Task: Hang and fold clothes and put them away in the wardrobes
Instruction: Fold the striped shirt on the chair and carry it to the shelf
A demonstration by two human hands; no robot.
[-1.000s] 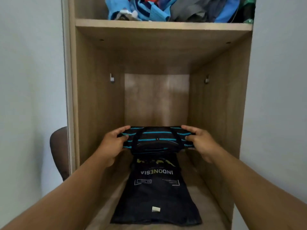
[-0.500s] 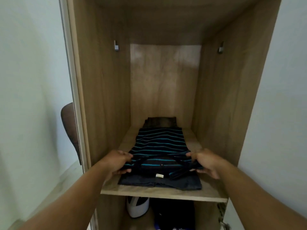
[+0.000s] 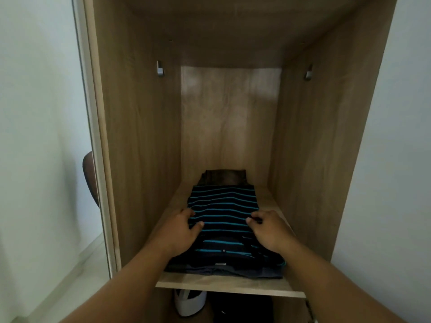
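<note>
A folded black shirt with teal stripes [image 3: 224, 205] lies on top of a folded dark garment [image 3: 233, 272] on the wooden wardrobe shelf [image 3: 228, 287]. My left hand [image 3: 180, 231] grips the striped shirt's left edge, thumb on top and fingers curled at the side. My right hand [image 3: 268, 230] grips its right edge the same way. Both hands sit near the middle of the pile. Behind the striped shirt, the end of another dark folded garment [image 3: 224, 177] shows at the back of the shelf.
The compartment's wooden side walls [image 3: 140, 136] stand close on both sides, each with a small metal bracket [image 3: 160, 69] high up. Under the shelf sit a white object [image 3: 190, 301] and dark items. A brown chair back [image 3: 89, 180] shows left of the wardrobe.
The striped shirt came down from mid-air onto the dark garment. Both hands have since slid further in along its sides, and the view has tilted lower.
</note>
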